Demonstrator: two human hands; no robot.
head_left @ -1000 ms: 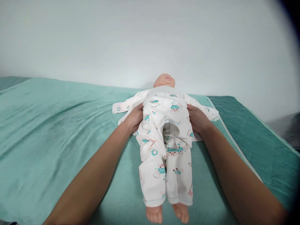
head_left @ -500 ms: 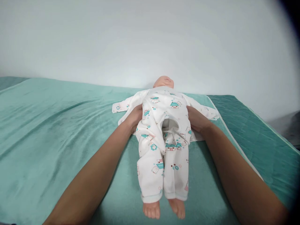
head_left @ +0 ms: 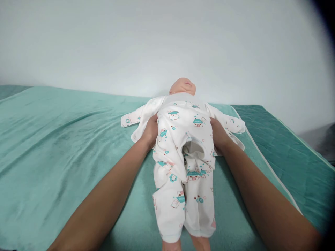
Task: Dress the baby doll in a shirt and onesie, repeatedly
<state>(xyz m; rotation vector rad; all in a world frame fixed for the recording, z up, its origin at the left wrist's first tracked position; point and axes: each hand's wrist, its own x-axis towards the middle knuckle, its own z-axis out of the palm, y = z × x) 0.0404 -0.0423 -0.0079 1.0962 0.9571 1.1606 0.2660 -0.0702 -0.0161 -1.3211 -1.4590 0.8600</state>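
Note:
A baby doll [head_left: 183,86] in a white printed romper [head_left: 183,164] is held above a teal blanket [head_left: 65,146], head away from me. My left hand [head_left: 150,130] grips the doll's torso on its left side, and my right hand [head_left: 218,134] grips the other side. Both hands wrap round the body, fingers partly hidden under the cloth. The romper's empty sleeves hang out to each side. The crotch flap is open. The doll's bare feet reach the bottom edge of the picture.
The teal blanket covers a wide bed, with a darker quilted mattress edge [head_left: 282,146] at the right. A plain pale wall [head_left: 157,45] stands behind the bed.
The doll has been lifted and drawn toward me; its torso sits higher and its feet have dropped to the picture's bottom edge. Both hands stay on its sides.

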